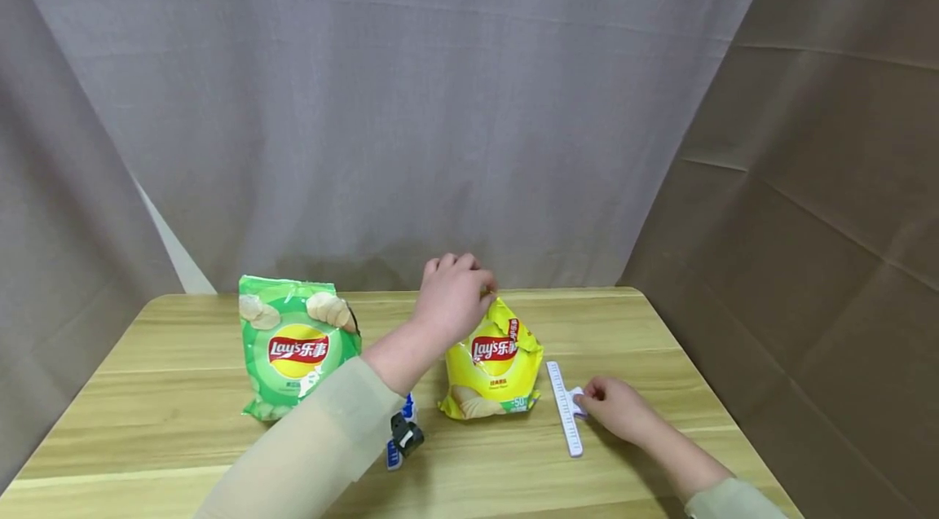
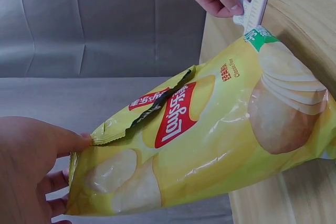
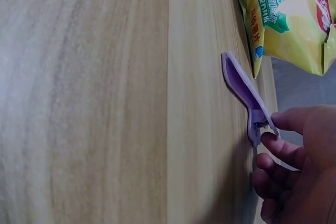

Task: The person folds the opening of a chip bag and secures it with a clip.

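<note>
A yellow bag of potato chips stands on the table, its top torn and a flap hanging over the front. My left hand pinches the bag's top edge between thumb and fingers, as the left wrist view shows. To the right of the bag lies a pale purple bag clip with a long ruler-marked bar. My right hand holds the clip's short handle with thumb and index finger, the other fingers curled below. In the right wrist view the clip rests on its side on the wood, its two bars slightly apart.
A green bag of chips stands at the left. A blue ruler-marked clip lies partly hidden behind my left forearm and a small black device. Grey curtains hang behind the wooden table.
</note>
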Tool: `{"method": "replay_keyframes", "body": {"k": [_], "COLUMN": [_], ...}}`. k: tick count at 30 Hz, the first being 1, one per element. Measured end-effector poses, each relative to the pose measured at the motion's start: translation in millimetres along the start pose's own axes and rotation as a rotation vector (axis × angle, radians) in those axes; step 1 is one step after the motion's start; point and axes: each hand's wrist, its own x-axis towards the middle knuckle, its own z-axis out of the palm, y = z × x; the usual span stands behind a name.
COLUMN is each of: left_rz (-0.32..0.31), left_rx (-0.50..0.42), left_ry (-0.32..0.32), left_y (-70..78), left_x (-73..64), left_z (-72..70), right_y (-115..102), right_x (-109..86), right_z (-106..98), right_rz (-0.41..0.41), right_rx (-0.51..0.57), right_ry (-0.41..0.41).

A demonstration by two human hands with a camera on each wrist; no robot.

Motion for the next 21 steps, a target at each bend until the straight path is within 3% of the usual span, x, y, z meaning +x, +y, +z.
{"method": "replay_keyframes", "body": {"k": [21], "left_rz": [-0.003], "left_rx": [-0.014], "left_ry": [-0.004], "left_y": [-0.9], "left_x": [0.0], "left_z": [1.0], "right_y": [-9.5], "right_x": [-1.1], "right_z": [-5.7], "right_rz": [0.003], "right_rx": [0.036], "right_ry": [-0.035]}}
